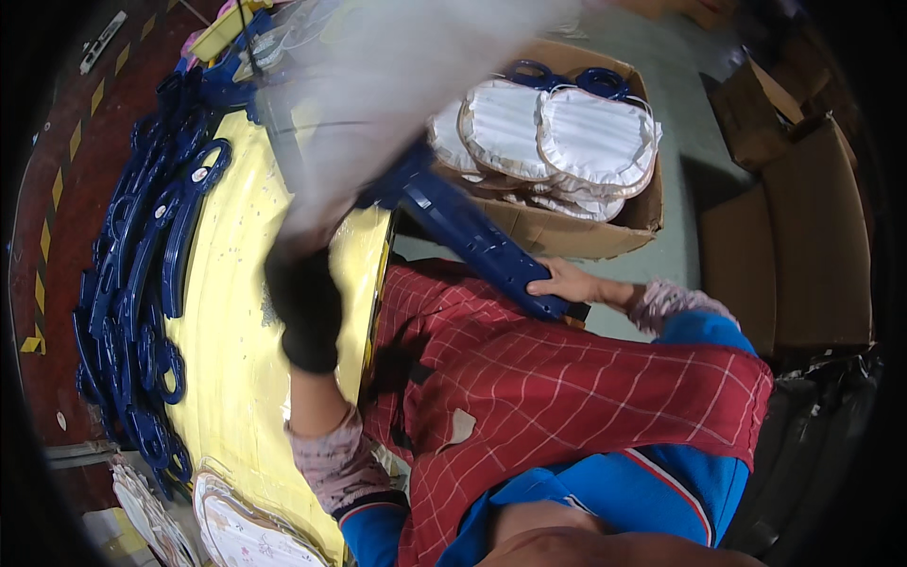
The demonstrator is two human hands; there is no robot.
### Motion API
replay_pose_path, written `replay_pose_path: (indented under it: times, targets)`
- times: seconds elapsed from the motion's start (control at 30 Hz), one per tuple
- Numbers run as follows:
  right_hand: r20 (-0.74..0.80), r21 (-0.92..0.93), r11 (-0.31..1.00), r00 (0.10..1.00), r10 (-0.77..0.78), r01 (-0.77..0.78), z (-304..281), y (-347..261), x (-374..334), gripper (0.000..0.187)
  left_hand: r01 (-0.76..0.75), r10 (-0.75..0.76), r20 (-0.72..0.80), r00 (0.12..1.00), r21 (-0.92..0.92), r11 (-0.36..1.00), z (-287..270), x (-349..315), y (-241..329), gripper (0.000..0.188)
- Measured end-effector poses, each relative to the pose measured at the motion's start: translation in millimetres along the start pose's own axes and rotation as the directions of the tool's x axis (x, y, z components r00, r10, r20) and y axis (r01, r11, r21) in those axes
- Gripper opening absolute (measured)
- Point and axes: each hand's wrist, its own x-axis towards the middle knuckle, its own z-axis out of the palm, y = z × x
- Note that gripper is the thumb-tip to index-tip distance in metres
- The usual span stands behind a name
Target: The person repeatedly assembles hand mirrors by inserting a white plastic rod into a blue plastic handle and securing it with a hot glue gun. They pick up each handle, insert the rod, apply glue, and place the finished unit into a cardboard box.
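Observation:
My right hand [564,283] is closed round the lower end of a long dark blue plastic part [463,227], which slants across my apron. The part's upper end runs up behind a translucent whitish plastic bag [378,104], smeared by motion. My left hand [304,304], in a black glove, is at the bag's lower end above the yellow table [236,312]; it looks closed on the bag, though blur hides the fingertips. Nearest to it on the table's left side lies a pile of dark blue plastic parts [142,255], some with ring-shaped ends.
A cardboard box [539,227] beyond my lap holds white frilled pads [600,137] and blue rings. More cardboard boxes [812,246] stand at the right. Flat printed pieces [250,529] lie at the table's near end. Yellow-black tape [57,189] marks the red floor at the left.

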Motion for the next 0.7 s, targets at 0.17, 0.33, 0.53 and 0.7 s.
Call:
replay_pose_path:
  times: [0.17, 0.33, 0.53, 0.7]
  targets:
    - [-0.574, -0.144, 0.921, 0.789, 0.221, -0.362, -52, 78, 35, 0.050, -0.462, 0.104, 0.540, 0.835, 0.586, 0.665, 43, 19, -36, 0.053]
    - [-0.680, -0.623, 0.677, 0.698, -0.223, -0.391, -211, 176, 87, 0.053, -0.213, -0.033, 0.276, 0.961, 0.805, 0.553, -43, -11, -48, 0.057]
    - [-0.624, -0.766, 0.404, 0.729, -0.281, -0.499, -283, 247, 70, 0.053, 0.253, -0.264, -0.162, 0.951, 0.898, 0.361, -199, -66, -111, 0.057]
    - [-0.774, -0.555, 0.356, 0.623, 0.110, -0.752, -220, 272, 65, 0.062, 0.232, -0.188, -0.240, 0.952, 0.971, -0.063, -357, -28, -195, 0.067]
